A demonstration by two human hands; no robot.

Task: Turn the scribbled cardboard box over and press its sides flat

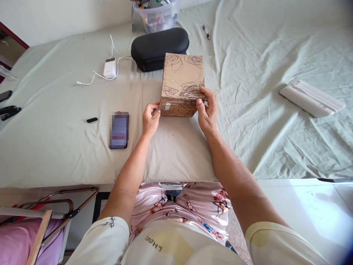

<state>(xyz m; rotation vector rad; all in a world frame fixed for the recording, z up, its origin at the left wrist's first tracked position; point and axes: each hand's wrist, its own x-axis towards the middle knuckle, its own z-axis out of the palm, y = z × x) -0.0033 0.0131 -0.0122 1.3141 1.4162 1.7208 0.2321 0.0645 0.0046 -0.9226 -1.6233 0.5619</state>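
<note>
Cardboard box (183, 75), brown and covered with dark scribbled loops, is held between a person's two bare hands near the middle of a surface draped with a wrinkled, pale grey-green cloth (179, 151). Its near left corner is pinched by the left hand (151, 119), with the thumb set against the near side and the fingers partly hidden. Its near right edge is clasped by the right hand (208, 110), the thumb pressed to the near side and a finger laid over the top edge. Whether the underside is rested on the cloth or slightly raised cannot be told. A small white label (167, 106) is seen on the near side, its print too small to be read. Part of a long, rounded black case (154, 48) is hidden behind the box, and beyond that case a clear plastic tub (158, 18) is filled with mixed items. To the right of the tub, a pen (206, 32) is seen. On the left are placed a white charger (110, 69) with its cable, a phone (119, 130) with a blurred screen, and a small black stick (92, 120). A flat white object (311, 97) is set well apart at the right.
</note>
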